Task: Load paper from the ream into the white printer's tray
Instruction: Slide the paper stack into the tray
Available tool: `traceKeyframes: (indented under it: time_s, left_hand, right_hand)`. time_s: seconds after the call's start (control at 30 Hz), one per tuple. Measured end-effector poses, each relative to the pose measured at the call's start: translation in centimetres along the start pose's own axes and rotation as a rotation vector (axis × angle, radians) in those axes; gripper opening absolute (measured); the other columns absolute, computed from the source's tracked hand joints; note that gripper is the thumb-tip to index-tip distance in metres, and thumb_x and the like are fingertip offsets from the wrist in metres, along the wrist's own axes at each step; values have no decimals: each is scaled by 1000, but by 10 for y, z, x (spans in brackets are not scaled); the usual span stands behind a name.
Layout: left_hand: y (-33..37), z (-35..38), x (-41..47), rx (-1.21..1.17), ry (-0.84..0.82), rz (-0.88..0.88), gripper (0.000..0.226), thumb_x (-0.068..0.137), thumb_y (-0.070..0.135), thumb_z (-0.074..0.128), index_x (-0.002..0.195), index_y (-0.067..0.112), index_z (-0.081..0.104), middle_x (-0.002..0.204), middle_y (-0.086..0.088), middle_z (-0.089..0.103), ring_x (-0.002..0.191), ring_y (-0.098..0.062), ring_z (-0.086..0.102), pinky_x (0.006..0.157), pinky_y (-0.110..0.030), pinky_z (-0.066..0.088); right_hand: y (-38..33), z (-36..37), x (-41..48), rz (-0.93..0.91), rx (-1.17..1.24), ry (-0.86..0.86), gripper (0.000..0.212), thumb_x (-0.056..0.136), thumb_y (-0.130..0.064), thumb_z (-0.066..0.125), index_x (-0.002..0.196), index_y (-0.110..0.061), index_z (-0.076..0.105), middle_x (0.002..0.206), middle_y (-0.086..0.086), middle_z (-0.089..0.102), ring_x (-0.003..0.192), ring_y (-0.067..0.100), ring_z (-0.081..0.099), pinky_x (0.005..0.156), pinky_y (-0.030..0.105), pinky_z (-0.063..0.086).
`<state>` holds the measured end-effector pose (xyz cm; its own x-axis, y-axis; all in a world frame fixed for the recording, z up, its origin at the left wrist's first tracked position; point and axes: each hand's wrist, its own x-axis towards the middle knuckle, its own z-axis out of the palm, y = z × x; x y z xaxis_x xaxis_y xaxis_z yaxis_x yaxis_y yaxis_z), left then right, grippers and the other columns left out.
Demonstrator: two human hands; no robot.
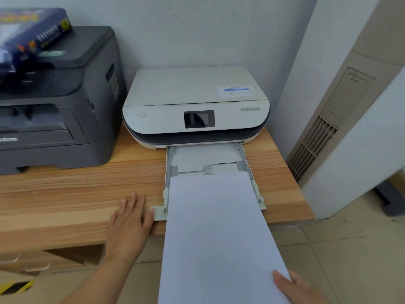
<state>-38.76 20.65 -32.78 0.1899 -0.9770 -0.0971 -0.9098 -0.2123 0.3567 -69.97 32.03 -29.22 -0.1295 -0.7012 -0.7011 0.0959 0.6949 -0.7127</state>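
The white printer (pixel 195 106) sits at the back of the wooden table (pixel 65 194), its tray (pixel 206 156) pulled out toward me. A stack of white paper (pixel 217 233) lies with its far end inside the tray and its near end sticking out past the table edge. My right hand (pixel 295 286) holds the stack's near right corner, thumb on top. My left hand (pixel 129 222) rests flat on the table, fingers spread, its thumb touching the tray's front left corner. The dark blue ream (pixel 32 34) lies on top of the grey printer at the far left.
A large dark grey printer (pixel 54 102) fills the table's left side. A white wall stands behind, a beige standing unit with vents (pixel 324 132) to the right. Tiled floor (pixel 339 249) lies below the table's right edge. A cardboard box (pixel 19 286) sits at the bottom left.
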Motion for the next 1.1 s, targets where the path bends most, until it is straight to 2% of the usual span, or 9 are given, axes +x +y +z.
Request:
traceKeyframes:
  time_s: [0.23,0.43,0.5,0.57,0.67,0.87,0.93,1.0,1.1]
  left_hand:
    - [0,0,0,-4,-6,-3,58,94,47,20,147,25,9,158,5,5,145,-16,1,117,-38,6]
    - [0,0,0,-20,-3,-2,57,94,46,22,147,25,12,158,5,6,145,-16,1,117,-38,6]
    - [1,0,0,-23,-2,-4,57,94,46,22,147,26,12,158,5,6,145,-16,1,117,-38,6]
    - [1,0,-1,-17,-1,-4,57,94,46,21,147,25,11,158,5,6,145,-16,1,117,-38,6]
    - [2,0,-1,-10,2,-6,57,94,46,20,147,26,10,158,5,6,145,-16,1,117,-37,5]
    - [2,-1,-2,1,5,-7,57,95,45,21,147,25,10,158,5,6,145,-15,1,117,-36,4]
    - [2,-1,-2,-1,-1,-5,57,95,44,21,147,24,10,158,4,6,145,-15,1,117,-37,5]
    - [3,-1,-2,1,1,-5,57,95,44,21,147,24,10,158,4,6,145,-15,1,117,-36,5]
    - [3,-1,-3,4,18,-6,57,95,45,20,147,24,10,158,4,7,145,-15,2,117,-36,5]
  right_hand:
    - [-12,4,5,52,125,-60,16,90,-7,53,86,-2,67,60,10,73,50,19,70,46,26,52]
    - [-22,-6,6,145,283,-124,18,90,-5,53,98,8,63,88,28,71,78,35,69,67,42,54]
    - [-28,-6,5,130,302,-179,46,63,-7,82,101,8,63,98,31,68,90,39,66,72,42,53]
    - [-26,-7,6,128,208,-173,78,22,-16,96,91,6,68,88,28,72,81,37,69,63,38,56]
    - [-22,-1,3,55,47,-90,9,82,-9,66,84,0,67,60,11,73,53,22,70,47,25,54]
    - [-3,-1,9,21,-121,0,14,88,-22,60,92,-13,70,77,-5,68,79,16,62,69,25,44]
    - [-2,-1,10,42,-122,-37,26,77,-31,71,94,-12,74,80,-4,71,88,22,64,82,28,44]
    - [-2,-4,9,21,-164,-87,46,53,-50,81,84,-17,74,73,-6,74,81,18,66,73,24,48]
    - [-6,-9,13,102,52,-163,20,85,-21,64,88,-2,68,73,13,75,79,24,68,72,32,52]
